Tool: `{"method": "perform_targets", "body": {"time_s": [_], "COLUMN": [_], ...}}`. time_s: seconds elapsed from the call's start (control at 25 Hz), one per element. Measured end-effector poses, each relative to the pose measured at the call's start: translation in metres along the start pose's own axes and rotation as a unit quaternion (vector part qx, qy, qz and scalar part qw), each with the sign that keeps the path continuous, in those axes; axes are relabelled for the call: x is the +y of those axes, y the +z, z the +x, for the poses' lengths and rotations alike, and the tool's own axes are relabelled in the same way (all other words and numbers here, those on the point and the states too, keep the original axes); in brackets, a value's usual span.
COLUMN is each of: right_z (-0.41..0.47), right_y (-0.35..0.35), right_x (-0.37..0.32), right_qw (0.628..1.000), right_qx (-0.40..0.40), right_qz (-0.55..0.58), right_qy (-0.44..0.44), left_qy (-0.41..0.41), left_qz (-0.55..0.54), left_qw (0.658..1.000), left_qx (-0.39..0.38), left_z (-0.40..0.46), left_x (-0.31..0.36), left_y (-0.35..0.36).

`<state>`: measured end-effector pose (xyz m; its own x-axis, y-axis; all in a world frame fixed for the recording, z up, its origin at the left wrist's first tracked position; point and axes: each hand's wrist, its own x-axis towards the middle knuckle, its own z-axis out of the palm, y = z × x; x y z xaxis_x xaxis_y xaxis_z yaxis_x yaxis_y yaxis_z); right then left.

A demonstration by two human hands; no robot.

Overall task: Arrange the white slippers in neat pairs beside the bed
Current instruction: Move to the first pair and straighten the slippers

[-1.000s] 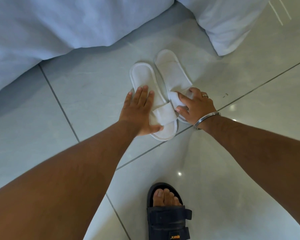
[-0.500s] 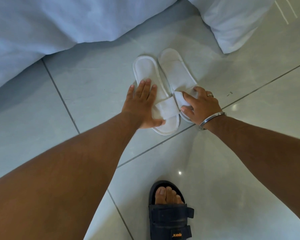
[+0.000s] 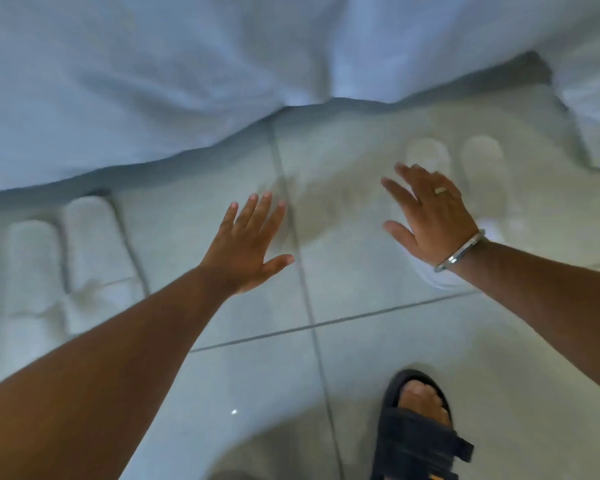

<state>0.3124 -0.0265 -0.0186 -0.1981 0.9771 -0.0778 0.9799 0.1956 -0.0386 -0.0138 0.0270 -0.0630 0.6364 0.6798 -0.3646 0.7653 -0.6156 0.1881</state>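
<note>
Two pairs of white slippers lie on the tiled floor beside the bed; the frame is blurred by motion. One pair (image 3: 485, 174) lies at the right, side by side, partly hidden behind my right hand (image 3: 430, 216). The other pair (image 3: 66, 265) lies at the left, just under the hanging bedding, its lower end hidden by my left forearm. My left hand (image 3: 246, 244) hovers over bare tile between the two pairs. Both hands have spread fingers and hold nothing.
White bedding (image 3: 153, 81) hangs over the top of the view down to the floor. A white pillow or folded cloth (image 3: 596, 109) sits at the right edge. My foot in a dark strapped sandal (image 3: 420, 427) stands at the bottom right on grey tiles (image 3: 378, 341).
Both hands have let go of the right pair of slippers and lifted off with fingers spread. The view swung left, bringing a second pair into sight at the left.
</note>
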Motion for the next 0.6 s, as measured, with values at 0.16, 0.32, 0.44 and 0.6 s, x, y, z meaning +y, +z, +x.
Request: {"method": "perform_targets", "body": {"time_s": [0.16, 0.32, 0.44, 0.6], "right_z": [0.079, 0.096, 0.102, 0.096], "right_y": [0.007, 0.027, 0.045, 0.059], "right_x": [-0.174, -0.328, -0.398, -0.415], "right_qw": [0.968, 0.935, 0.932, 0.948], "right_qx": [-0.048, -0.169, -0.206, -0.214], "right_qz": [0.038, 0.063, 0.057, 0.064], "right_qy": [-0.245, -0.304, -0.292, -0.227], "left_qy": [-0.189, -0.287, -0.276, -0.342], "left_qz": [-0.002, -0.033, -0.056, -0.038], "left_qw": [0.981, 0.957, 0.955, 0.937], "left_qx": [0.04, -0.031, -0.092, -0.058], "left_z": [-0.158, -0.306, -0.341, -0.315], "left_x": [-0.145, -0.236, -0.238, -0.22], "left_y": [0.007, 0.031, 0.058, 0.072]}}
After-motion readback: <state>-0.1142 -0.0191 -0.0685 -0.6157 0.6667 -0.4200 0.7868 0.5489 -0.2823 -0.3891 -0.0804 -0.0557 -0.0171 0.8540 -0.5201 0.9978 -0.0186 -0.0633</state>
